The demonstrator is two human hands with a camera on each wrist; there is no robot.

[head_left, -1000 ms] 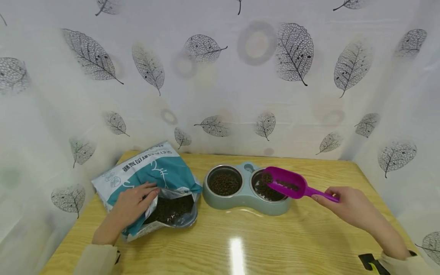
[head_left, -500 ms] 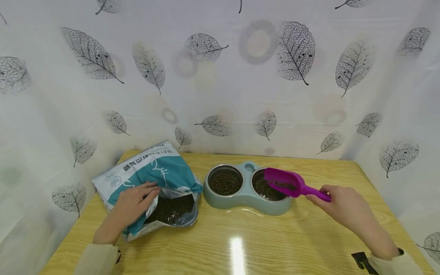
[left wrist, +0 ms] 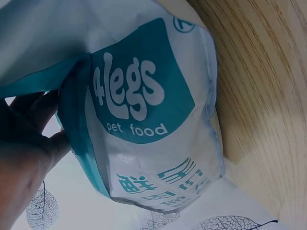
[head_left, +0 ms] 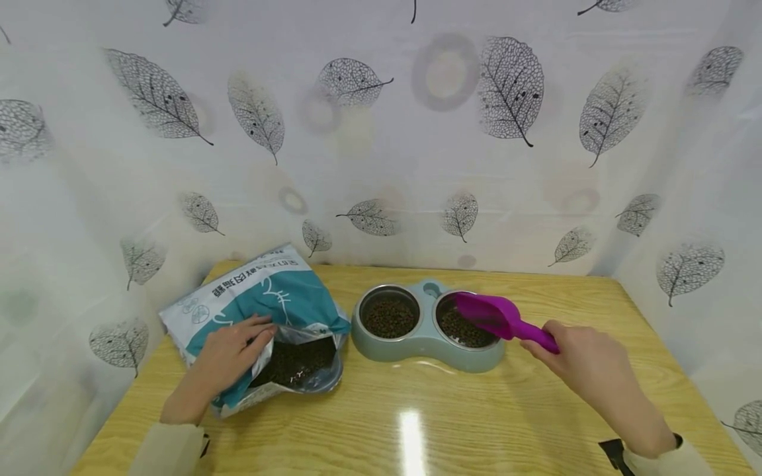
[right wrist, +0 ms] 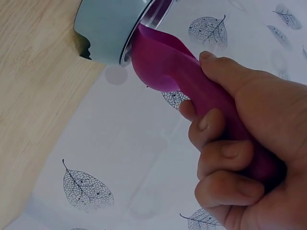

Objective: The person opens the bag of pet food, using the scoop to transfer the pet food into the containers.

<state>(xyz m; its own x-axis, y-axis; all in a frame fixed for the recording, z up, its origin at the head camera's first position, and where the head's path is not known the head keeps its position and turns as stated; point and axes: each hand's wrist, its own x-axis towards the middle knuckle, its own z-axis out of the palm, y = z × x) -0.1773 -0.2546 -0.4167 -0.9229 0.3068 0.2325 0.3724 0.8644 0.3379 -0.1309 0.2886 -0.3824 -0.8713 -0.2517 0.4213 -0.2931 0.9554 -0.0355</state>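
My right hand [head_left: 589, 360] grips the handle of a magenta scoop [head_left: 497, 314], fingers wrapped round it in the right wrist view. The scoop tilts down into the right-hand steel bowl of a pale blue double pet bowl [head_left: 425, 347]. Brown kibble [head_left: 458, 328] lies in that bowl, and more kibble [head_left: 389, 318] fills the bottom of the left one. On the left, my left hand [head_left: 229, 354] holds the folded-back mouth of a teal and white pet food bag [head_left: 297, 291]. Its label reads "4Legs pet food" [left wrist: 134, 86] in the left wrist view. Kibble [head_left: 297, 362] shows inside the opening.
The wood-grain table [head_left: 357, 430] carries the bag at left and the double bowl at its middle back. A pale curtain [head_left: 381, 152] printed with leaves hangs behind and along both sides.
My right hand has moved left and slightly down, tipping the scoop more steeply. Kibble seen in the scoop before no longer shows there. My left hand and the bag stay put.
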